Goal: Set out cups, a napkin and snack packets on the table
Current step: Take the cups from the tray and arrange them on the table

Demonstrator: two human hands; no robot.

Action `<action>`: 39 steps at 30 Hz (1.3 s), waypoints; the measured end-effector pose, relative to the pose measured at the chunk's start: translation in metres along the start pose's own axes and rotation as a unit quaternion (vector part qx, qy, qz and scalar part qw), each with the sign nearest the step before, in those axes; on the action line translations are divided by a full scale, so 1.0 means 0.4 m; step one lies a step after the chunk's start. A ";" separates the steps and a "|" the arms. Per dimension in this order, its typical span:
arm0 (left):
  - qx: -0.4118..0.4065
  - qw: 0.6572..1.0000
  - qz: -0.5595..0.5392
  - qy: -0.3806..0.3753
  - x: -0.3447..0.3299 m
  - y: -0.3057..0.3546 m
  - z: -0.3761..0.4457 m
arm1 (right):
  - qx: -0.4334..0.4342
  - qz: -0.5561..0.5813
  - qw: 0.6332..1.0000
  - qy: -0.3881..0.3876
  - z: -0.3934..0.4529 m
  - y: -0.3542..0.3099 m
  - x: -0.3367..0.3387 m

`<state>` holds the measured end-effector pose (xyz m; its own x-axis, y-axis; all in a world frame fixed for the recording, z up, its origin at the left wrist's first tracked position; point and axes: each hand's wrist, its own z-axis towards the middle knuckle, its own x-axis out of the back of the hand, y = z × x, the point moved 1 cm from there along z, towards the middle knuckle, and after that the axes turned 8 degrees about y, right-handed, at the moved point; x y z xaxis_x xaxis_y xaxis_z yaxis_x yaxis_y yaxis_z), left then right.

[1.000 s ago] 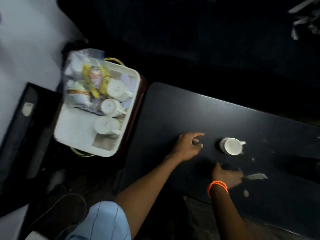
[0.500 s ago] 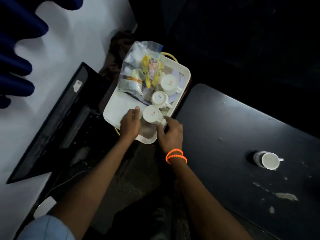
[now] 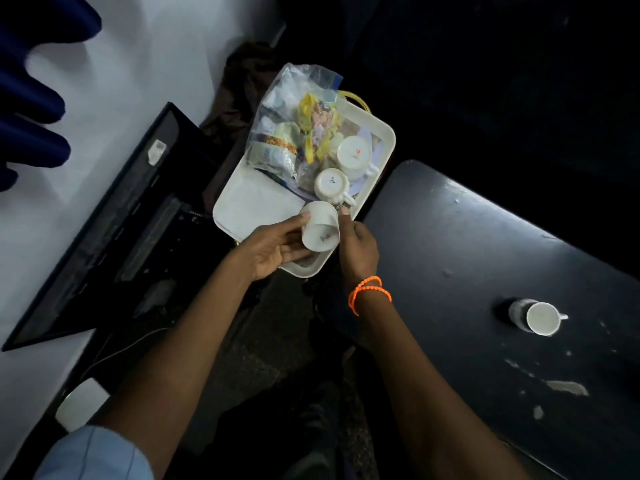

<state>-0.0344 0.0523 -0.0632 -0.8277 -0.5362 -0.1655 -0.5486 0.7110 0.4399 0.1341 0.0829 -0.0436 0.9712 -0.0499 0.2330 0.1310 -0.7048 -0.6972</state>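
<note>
A small white ceramic cup [image 3: 320, 227] lay tilted between both hands above the white plastic tray [image 3: 249, 206]; left hand [image 3: 273, 249] fingers cradled its side; right hand [image 3: 356, 245] fingertips pinched its handle side.

White cup [image 3: 320, 231], small reddish mark printed on base, held over white tray [image 3: 254, 209]. Two more white cups [image 3: 330, 185] seen on tray, red logo on farther one. Clear plastic bag [image 3: 284, 109], blue strip at top, filled with yellow and pale green snack packets [image 3: 317, 126]. Fourth white cup [image 3: 541, 319] set on black table [image 3: 467, 237], pale scuffs on surface. Orange bead bracelet [image 3: 367, 289] worn on right wrist. Light blue sleeve [image 3: 93, 455] seen at left arm.
</note>
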 end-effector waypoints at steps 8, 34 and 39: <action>-0.027 0.986 0.102 -0.131 -0.116 -0.059 -0.032 | 0.077 0.062 0.990 -0.097 0.046 0.014 0.167; -0.390 0.774 0.496 -0.057 -0.757 -0.570 0.083 | -0.104 0.280 0.877 0.377 0.164 0.346 0.650; -0.376 0.766 0.516 -0.075 -0.776 -0.589 0.090 | -0.151 0.276 0.843 0.436 0.144 0.366 0.652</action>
<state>0.3475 0.0678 -0.1472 -0.8096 0.2332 0.5387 0.5840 0.2273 0.7793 0.4181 0.0075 -0.1238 0.3353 -0.8378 0.4310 -0.4777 -0.5455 -0.6887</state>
